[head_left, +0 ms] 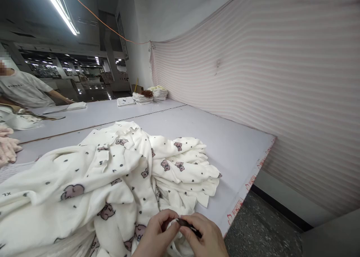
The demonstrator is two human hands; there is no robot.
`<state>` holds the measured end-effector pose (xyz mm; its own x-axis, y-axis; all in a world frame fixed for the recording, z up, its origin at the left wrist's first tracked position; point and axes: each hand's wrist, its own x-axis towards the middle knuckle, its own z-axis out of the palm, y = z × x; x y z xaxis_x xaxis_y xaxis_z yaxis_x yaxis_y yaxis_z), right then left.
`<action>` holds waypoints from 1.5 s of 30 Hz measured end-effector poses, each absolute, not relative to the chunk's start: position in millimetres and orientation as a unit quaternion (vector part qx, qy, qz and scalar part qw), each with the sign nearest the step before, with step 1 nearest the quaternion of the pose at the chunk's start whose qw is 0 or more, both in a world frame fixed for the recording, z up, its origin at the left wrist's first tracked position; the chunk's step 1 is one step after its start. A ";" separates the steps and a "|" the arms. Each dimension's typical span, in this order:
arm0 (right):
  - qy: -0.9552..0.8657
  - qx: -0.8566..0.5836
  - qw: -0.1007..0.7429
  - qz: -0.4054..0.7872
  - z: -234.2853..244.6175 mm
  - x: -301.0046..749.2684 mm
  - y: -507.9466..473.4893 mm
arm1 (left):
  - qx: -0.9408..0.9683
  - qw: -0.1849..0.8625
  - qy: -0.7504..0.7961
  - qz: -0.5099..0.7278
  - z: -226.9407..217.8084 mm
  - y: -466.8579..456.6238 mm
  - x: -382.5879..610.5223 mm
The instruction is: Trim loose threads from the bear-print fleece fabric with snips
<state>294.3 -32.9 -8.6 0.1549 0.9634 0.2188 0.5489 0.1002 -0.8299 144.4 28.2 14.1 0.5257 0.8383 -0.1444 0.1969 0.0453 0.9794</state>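
Observation:
A heap of cream garments (pixel 112 182) printed with pink bears and small hearts lies on the pale table (pixel 230 141) in front of me. At the bottom edge my left hand (pixel 154 236) pinches a fold of the cream cloth, fingers closed. Right beside it, touching, my right hand (pixel 204 236) is closed on a small dark tool (pixel 188 224), like thread snips, whose tip meets the cloth between both hands.
The table's right edge (pixel 247 189) drops to a dark floor (pixel 267 230). A pink-striped cloth (pixel 267 81) hangs along the right. Folded stacks (pixel 152 94) sit at the far end. A person in a white shirt (pixel 24 88) works at the far left, near pink fabric (pixel 7 146).

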 end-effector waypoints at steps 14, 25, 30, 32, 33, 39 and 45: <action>-0.505 -0.716 0.436 0.206 -67.9 348.6 21.6 | 0.821 0.353 0.443 0.070 9.7 58.1 159.7; -0.552 -0.629 0.471 0.278 -54.3 325.9 -4.7 | 0.818 0.308 0.461 0.156 -12.3 56.5 142.9; -0.522 -0.613 0.509 0.303 -43.3 307.1 1.3 | 0.826 0.237 0.458 0.229 -9.2 42.2 133.9; -0.522 -0.603 0.513 0.316 -37.3 302.4 1.0 | 0.841 0.173 0.438 0.265 -12.1 38.7 134.9; -0.522 -0.598 0.517 0.320 -34.3 300.2 0.4 | 0.845 0.155 0.427 0.283 -13.1 38.6 135.7; -0.539 -0.631 0.509 0.230 -22.0 295.9 2.1 | 0.767 0.373 0.434 0.289 -6.5 53.7 135.5; -0.560 -0.609 0.489 0.275 -15.9 302.0 0.4 | 0.726 0.438 0.433 0.306 -6.4 60.0 133.3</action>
<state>302.0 0.4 -15.9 0.2213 0.9517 0.2128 0.4128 0.1063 -0.9046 133.3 60.0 -6.4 0.4379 0.8967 0.0642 0.3605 -0.2405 0.9012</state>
